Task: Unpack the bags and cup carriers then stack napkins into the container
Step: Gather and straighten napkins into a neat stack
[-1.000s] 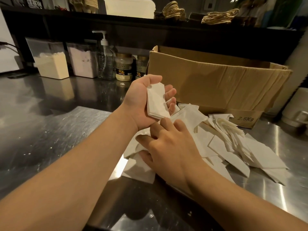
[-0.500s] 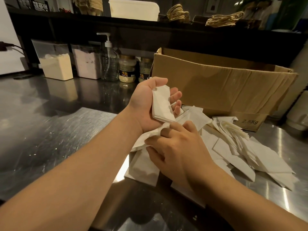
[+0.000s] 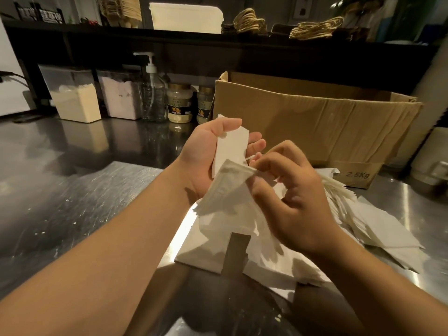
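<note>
The left hand [image 3: 206, 156] grips a small stack of napkins [image 3: 231, 149] upright, while the right hand [image 3: 288, 190] pinches another napkin [image 3: 228, 187] by its corner — lifted above the loose pile [image 3: 378, 224] on the steel worktop [image 3: 72, 190], near the cardboard box [image 3: 315, 122].

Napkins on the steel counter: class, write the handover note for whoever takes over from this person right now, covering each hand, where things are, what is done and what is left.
Left hand: holds a small stack of napkins upright in the palm.
Right hand: pinches one napkin by its corner, lifted beside the stack.
Loose napkins lie scattered on the counter in front of the cardboard box.
Done: a few napkins gathered in the left hand.
Left: add the pinched napkin, collect the rest of the pile, then stack them in the container; which container is meant I cannot tell.
</note>
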### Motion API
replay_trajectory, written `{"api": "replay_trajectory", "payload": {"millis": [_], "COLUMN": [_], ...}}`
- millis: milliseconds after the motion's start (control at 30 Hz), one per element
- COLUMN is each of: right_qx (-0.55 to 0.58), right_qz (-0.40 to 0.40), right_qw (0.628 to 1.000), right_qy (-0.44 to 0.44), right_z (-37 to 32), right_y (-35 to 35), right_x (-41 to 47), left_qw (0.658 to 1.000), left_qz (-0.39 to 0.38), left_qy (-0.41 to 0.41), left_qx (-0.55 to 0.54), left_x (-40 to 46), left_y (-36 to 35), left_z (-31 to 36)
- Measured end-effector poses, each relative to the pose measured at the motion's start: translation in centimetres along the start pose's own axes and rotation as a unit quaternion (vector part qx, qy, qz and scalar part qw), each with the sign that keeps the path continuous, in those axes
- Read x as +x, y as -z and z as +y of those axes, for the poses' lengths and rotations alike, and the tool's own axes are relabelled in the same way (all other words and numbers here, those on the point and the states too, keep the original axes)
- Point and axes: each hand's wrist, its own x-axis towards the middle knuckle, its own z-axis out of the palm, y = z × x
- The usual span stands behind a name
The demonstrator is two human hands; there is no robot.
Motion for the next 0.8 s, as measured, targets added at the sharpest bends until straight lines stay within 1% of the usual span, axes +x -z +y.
{"api": "replay_trajectory", "payload": {"millis": [234, 300, 434, 634, 701, 801], "right_qx": [0.134, 0.153, 0.131, 0.078, 0.078, 0.094], "right_qz": [0.025, 0.039, 0.070, 0.076, 0.081, 0.088], "right_qw": [0.987, 0.982, 0.980, 0.979, 0.978, 0.973], "right_qy": [-0.086, -0.107, -0.133, -0.170, -0.178, -0.192], "right_z": [0.7, 0.8, 1.0, 2.1, 2.1, 2.0], "right_y": [0.8, 1.0, 1.2, 1.3, 1.3, 1.4], "right_x": [0.5, 0.6, 0.9, 1.2, 1.2, 1.2], "left_qw": [0.997, 0.994, 0.989, 0.986, 0.983, 0.976], "left_qz": [-0.055, -0.064, -0.078, -0.127, -0.137, -0.177], "left_qy": [0.010, 0.007, 0.017, 0.068, 0.079, 0.089], "left_qx": [0.057, 0.088, 0.121, 0.087, 0.097, 0.091], "left_x": [0.7, 0.7, 0.9, 0.9, 1.0, 0.8], "left_y": [0.6, 0.5, 0.6, 0.5, 0.4, 0.1], "left_z": [-0.5, -0.7, -1.0, -1.6, -1.8, -1.9]}}
